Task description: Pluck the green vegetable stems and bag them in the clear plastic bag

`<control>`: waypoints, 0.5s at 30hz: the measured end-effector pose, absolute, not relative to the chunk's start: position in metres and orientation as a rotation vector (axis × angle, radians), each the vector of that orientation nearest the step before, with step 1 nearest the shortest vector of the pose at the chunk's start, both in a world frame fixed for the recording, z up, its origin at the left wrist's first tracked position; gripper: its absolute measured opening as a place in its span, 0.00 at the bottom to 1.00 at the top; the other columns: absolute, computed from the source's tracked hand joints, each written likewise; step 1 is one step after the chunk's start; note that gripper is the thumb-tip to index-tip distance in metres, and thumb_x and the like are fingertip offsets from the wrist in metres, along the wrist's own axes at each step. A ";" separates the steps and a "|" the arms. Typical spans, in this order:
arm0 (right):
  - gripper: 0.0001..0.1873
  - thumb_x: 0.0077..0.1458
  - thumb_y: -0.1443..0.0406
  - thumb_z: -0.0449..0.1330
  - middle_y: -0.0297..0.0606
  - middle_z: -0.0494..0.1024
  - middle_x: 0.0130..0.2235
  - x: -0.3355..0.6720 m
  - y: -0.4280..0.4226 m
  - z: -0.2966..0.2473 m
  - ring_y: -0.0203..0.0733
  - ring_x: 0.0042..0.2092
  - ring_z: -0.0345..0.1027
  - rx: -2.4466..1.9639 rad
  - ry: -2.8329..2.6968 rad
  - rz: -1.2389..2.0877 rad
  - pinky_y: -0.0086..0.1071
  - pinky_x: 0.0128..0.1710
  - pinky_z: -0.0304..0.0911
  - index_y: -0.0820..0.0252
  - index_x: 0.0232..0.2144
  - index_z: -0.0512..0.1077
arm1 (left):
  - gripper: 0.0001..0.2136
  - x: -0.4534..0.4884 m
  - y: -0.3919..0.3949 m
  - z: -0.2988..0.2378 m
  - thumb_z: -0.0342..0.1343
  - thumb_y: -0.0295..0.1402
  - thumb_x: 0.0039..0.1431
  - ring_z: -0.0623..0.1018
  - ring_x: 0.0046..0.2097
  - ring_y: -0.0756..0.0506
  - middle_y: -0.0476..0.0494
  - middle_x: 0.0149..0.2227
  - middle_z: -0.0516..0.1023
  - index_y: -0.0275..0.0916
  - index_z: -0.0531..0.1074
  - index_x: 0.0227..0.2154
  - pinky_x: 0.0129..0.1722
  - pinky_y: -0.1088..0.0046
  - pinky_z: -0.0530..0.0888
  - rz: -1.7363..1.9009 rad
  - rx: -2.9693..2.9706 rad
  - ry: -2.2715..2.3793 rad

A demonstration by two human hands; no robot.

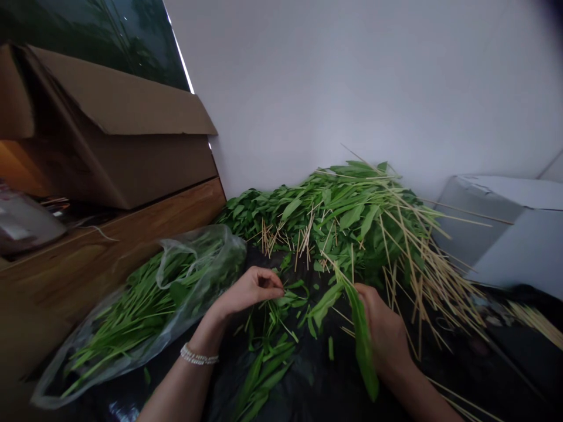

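Note:
My right hand (380, 322) is closed around a leafy green sprig (361, 337), whose long leaf hangs down in front of the fingers. A thin wooden stick (352, 264) stands up by that hand; whether it is held with the sprig I cannot tell. My left hand (259, 285), a beaded bracelet on its wrist, is pinched with thumb and fingertips together. What sits in the pinch is too small to make out. Loose leaves (268, 375) and torn scraps lie beneath and in front of the left hand on black plastic sheeting (308, 375).
A large heap of leafy greens (343, 205) with many thin sticks (422, 275) rests against the white wall. At left lies a clear plastic bag (149, 305) of long-stemmed greens, below an open cardboard box (145, 152) on a wooden surface. A white box (519, 228) stands at right.

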State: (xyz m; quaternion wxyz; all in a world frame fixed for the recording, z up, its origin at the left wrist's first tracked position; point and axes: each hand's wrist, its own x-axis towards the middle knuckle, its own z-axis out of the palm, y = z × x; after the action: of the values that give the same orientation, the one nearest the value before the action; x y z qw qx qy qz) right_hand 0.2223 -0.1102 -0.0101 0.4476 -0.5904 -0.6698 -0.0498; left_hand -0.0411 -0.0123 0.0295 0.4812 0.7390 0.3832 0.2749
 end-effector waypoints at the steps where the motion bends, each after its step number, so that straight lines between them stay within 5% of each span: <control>1: 0.13 0.61 0.65 0.44 0.33 0.78 0.28 0.222 -0.110 -0.009 0.38 0.28 0.75 -1.460 -1.653 -0.125 0.27 0.25 0.66 0.56 0.40 0.68 | 0.09 -0.046 -0.011 0.032 0.64 0.38 0.47 0.61 0.20 0.53 0.52 0.16 0.66 0.36 0.78 0.24 0.21 0.77 0.57 0.678 1.825 0.961; 11: 0.13 0.62 0.67 0.44 0.35 0.78 0.31 0.223 -0.106 -0.023 0.36 0.29 0.74 -1.428 -1.664 -0.167 0.26 0.29 0.66 0.58 0.42 0.67 | 0.05 -0.077 0.000 0.015 0.65 0.34 0.39 0.70 0.23 0.50 0.53 0.20 0.74 0.39 0.77 0.20 0.22 0.78 0.59 0.240 2.143 1.316; 15: 0.13 0.62 0.67 0.44 0.35 0.77 0.31 0.224 -0.104 -0.029 0.35 0.29 0.73 -1.423 -1.669 -0.170 0.26 0.30 0.66 0.58 0.43 0.67 | 0.05 -0.071 -0.001 0.020 0.59 0.34 0.48 0.72 0.26 0.49 0.52 0.22 0.76 0.39 0.78 0.23 0.26 0.78 0.62 0.408 2.179 1.270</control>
State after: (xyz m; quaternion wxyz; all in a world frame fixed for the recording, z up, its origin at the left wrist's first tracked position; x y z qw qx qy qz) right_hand 0.2242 -0.1040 -0.0293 0.4535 -0.5765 -0.6762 -0.0690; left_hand -0.0707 -0.0013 0.0199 0.2894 0.8164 0.4757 0.1531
